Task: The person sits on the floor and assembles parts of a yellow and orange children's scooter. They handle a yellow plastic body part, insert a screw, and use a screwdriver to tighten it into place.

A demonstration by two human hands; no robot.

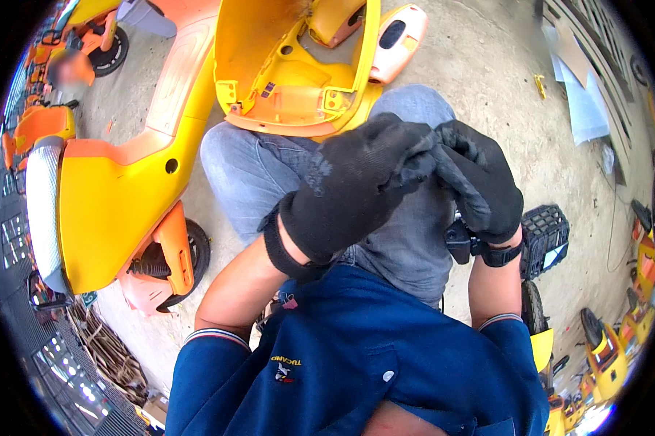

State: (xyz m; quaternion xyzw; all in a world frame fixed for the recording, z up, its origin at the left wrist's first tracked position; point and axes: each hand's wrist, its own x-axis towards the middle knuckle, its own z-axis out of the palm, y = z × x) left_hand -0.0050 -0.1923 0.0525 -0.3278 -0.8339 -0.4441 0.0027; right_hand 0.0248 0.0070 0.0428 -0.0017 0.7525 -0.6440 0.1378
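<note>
Black work gloves cover both hands, which meet over my right thigh. My left hand [364,185] has its fingers bent and pinched together, tips against the other glove. My right hand [481,185] is also closed, its fingers curled toward the left fingertips. Whatever sits between the fingertips, if anything, is hidden by the gloves. Just beyond my knees stands a hollow yellow scooter body shell [298,69], its open side toward me and its lower rim close to my left knee. Neither hand touches it.
A yellow and orange scooter [113,196] stands close on my left. To the right are a black plastic crate [545,236], a small yellow part [540,86] on the concrete, and pale sheets [585,109] by a metal rack. More scooters [604,356] line the right edge.
</note>
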